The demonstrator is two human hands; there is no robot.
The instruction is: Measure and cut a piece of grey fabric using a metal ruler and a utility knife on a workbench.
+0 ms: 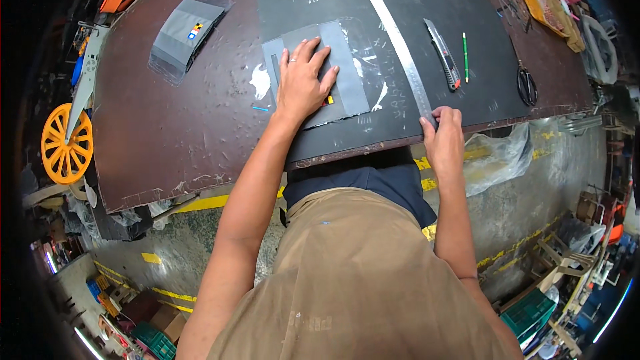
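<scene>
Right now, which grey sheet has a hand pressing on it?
The grey sheet in the middle, under the left hand. The other grey sheet, wrapped in clear plastic, lies untouched farther left.

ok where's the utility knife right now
In the head view the utility knife lies on the dark mat, right of the long steel ruler and just left of the green pencil, up beyond the right hand.

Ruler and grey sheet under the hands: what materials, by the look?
Ruler, gripped at its near end by the right hand: likely steel, given the bright brushed silver and thin straight edge. Grey sheet under the flat left hand: matte, thin, possibly plastic film or coated fabric; cannot tell.
</scene>
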